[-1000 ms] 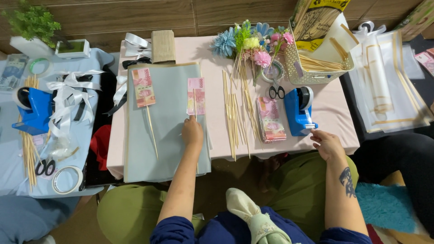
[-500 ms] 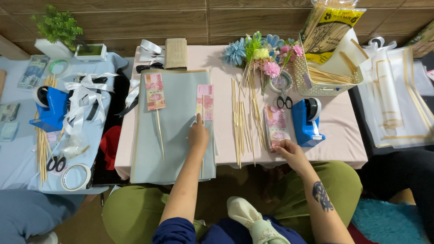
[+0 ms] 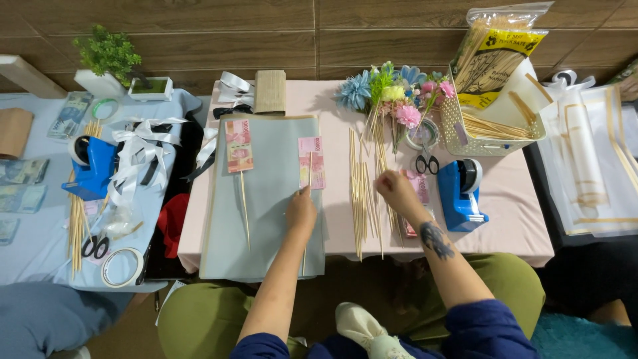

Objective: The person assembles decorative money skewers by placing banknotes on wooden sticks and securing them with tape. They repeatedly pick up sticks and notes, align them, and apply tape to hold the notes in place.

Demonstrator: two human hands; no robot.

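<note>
The pink paper banknote on a thin wooden stick [image 3: 310,163] lies flat on the big grey-blue sheet of wrapping paper [image 3: 266,199], just above the left hand's fingers [image 3: 304,197]. The left hand [image 3: 301,214] rests on the sheet, its fingertips pressed down on the stick below the note. The fingers look close together, but I cannot tell if they pinch the stick.

The right hand [image 3: 397,191] is curled loosely over the pile of pink banknotes [image 3: 419,189] on the pink counter [image 3: 512,226]. Its fingers are bent in, and I cannot tell if they hold anything.

Between the two hands lies a row of long, thin, pale wooden sticks [image 3: 362,193]. To the left of the left fingers lies another pink note on a stick [image 3: 238,146], on the same sheet.

Just past the right fingers stands a blue plastic tape holder [image 3: 460,193]. Above them are small black-handled scissors [image 3: 425,163] and a bunch of soft cloth flowers in blue, pink and yellow [image 3: 392,96]. A white woven basket [image 3: 492,129] full of sticks stands further off. Nothing lies between the left fingers and the note.
</note>
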